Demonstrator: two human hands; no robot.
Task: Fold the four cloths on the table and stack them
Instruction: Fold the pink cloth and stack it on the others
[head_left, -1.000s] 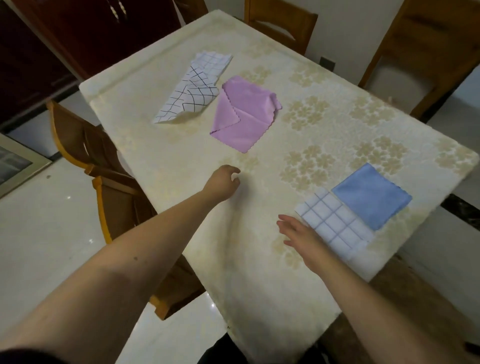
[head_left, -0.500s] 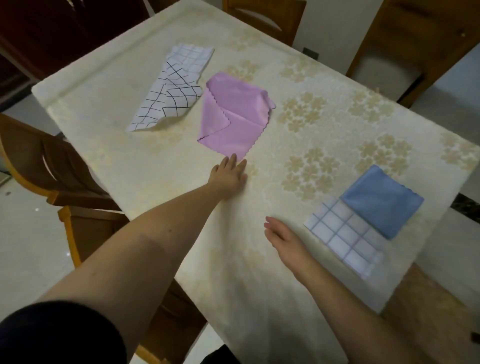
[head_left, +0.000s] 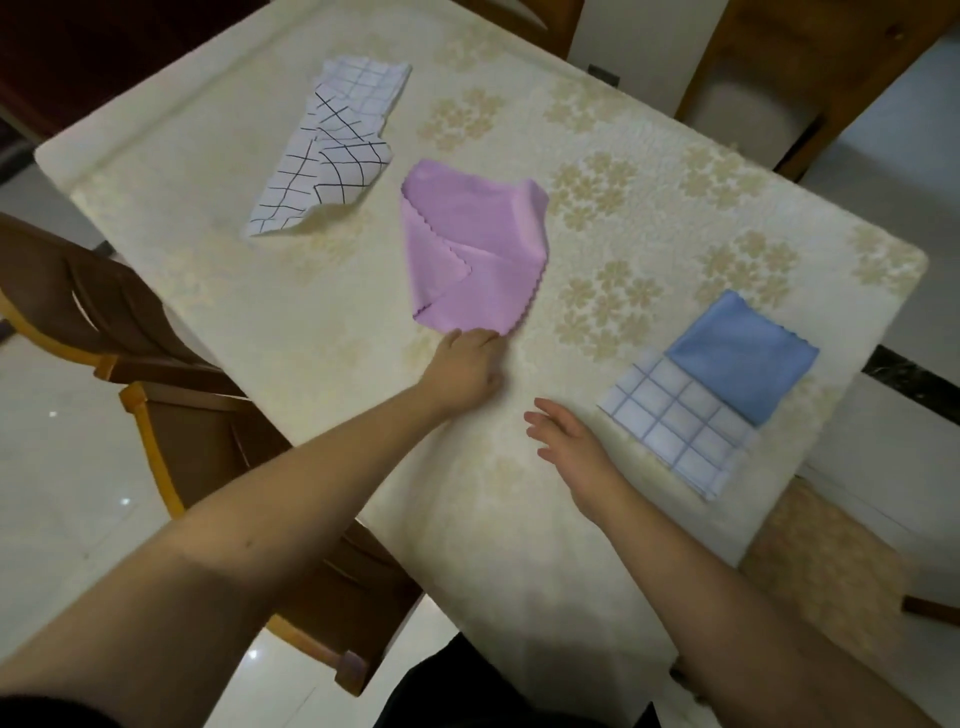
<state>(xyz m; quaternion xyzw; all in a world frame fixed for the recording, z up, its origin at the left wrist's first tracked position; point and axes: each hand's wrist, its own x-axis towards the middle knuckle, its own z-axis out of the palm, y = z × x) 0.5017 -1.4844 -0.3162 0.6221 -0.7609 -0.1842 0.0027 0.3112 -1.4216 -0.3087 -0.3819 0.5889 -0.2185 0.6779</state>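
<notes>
A pink cloth (head_left: 478, 249) lies loosely folded in the middle of the table (head_left: 498, 530). My left hand (head_left: 465, 366) reaches to its near corner, fingers curled onto the scalloped edge. A white cloth with black grid lines (head_left: 324, 156) lies crumpled at the far left. At the right, a folded blue cloth (head_left: 740, 356) rests on a folded white cloth with a blue grid (head_left: 675, 428). Between the pink cloth and that stack, my right hand (head_left: 569, 441) hovers low with its fingers spread and holds nothing.
The table has a cream cover with flower prints. A wooden chair (head_left: 109, 332) stands against its left edge, another (head_left: 769, 78) at the far right, and a third (head_left: 524, 21) at the far end. The floor is pale tile.
My left hand has moved forward to the pink cloth's near corner and its fingers have curled onto it. My right hand has barely moved. The view shifted closer over the table.
</notes>
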